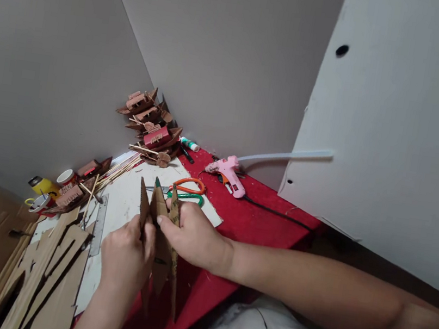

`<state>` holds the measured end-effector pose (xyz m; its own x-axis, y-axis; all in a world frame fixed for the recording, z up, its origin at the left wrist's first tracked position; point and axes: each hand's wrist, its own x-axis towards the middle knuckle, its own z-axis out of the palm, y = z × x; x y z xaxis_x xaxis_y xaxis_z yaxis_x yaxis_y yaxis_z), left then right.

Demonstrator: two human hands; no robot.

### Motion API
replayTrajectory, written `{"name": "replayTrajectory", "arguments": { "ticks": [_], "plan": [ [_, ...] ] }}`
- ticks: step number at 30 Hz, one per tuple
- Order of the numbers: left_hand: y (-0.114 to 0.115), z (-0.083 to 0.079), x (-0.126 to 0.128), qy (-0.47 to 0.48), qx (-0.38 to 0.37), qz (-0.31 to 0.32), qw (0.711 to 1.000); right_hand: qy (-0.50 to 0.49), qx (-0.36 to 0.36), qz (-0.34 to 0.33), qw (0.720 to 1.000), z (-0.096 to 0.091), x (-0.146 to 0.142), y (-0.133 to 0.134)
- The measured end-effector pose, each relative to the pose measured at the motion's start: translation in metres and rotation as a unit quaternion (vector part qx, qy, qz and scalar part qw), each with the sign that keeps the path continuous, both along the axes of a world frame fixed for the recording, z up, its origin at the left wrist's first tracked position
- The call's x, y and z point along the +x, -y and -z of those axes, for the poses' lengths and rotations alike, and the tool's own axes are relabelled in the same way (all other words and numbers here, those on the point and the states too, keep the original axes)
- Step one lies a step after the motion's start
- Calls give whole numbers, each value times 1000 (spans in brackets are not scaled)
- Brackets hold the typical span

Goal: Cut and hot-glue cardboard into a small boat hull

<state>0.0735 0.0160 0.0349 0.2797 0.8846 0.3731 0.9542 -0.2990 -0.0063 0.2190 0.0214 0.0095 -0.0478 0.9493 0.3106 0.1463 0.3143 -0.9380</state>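
Observation:
Several pointed cardboard pieces [158,262] stand on edge between my hands, spaced apart like fins, above the red table. My left hand [128,250] grips the left piece, its fingers curled around it. From the other side my right hand [195,232] pinches the right piece, the thumb on its inner face and the fingers behind it. How the pieces meet low down is not clear. Just beyond their tips lie orange-handled scissors [191,185] and green-handled scissors [192,199], their blades partly covered by the cardboard.
A pink glue gun [232,176] with a long glue stick lies on the red table cloth [268,210]. Small cardboard boats [157,136] sit in the far corner. Cut cardboard sheets [61,284], a clear ruler [99,223], thin sticks [122,166] and cups [66,177] are at left.

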Motion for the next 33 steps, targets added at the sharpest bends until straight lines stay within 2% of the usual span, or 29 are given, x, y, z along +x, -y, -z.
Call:
{"name": "replayTrajectory", "arguments": {
  "ticks": [3, 5, 7, 9, 11, 13, 15, 16, 19, 20, 22, 23, 24, 27, 29, 33],
  "plan": [
    [0, 3, -5, 159, -55, 36, 985, -24, -8, -41, 999, -3, 7, 3],
    [1, 1, -11, 290, -127, 62, 947, -82, -27, -115, 990, -7, 15, 6],
    [4, -5, -18, 393, -194, 66, 896, -167, -69, -197, 963, -11, 26, 8],
    [7, -12, -25, 451, -249, 62, 855, -251, -124, -223, 934, -14, 37, 6],
    [10, -19, -32, 465, -302, 65, 829, -312, -144, -198, 918, -14, 45, -2],
    [13, -22, -39, 440, -356, 85, 820, -316, -158, -166, 920, -11, 48, -13],
    [12, -22, -46, 377, -397, 116, 829, -294, -161, -138, 932, -8, 51, -26],
    [9, -21, -50, 329, -404, 128, 844, -282, -149, -117, 940, -7, 52, -31],
    [-10, -11, -58, 125, -369, 125, 913, -210, -50, -39, 976, -9, 54, -44],
    [-18, -6, -60, 54, -357, 120, 925, -158, -8, -25, 987, -11, 53, -46],
    [-36, 6, -62, 35, -357, 119, 926, -2, 68, -41, 997, -11, 46, -50],
    [-43, 12, -61, 30, -358, 121, 925, 95, 100, -69, 988, -10, 39, -51],
    [-50, 18, -60, 29, -360, 125, 924, 194, 125, -107, 967, -8, 32, -52],
    [-62, 33, -55, 28, -364, 141, 920, 420, 132, -213, 872, 4, 9, -57],
    [-64, 39, -55, 30, -361, 142, 921, 482, 101, -248, 834, 11, -2, -64],
    [-65, 43, -64, 38, -355, 139, 924, 487, 59, -273, 827, 17, -6, -79]
  ]
}}
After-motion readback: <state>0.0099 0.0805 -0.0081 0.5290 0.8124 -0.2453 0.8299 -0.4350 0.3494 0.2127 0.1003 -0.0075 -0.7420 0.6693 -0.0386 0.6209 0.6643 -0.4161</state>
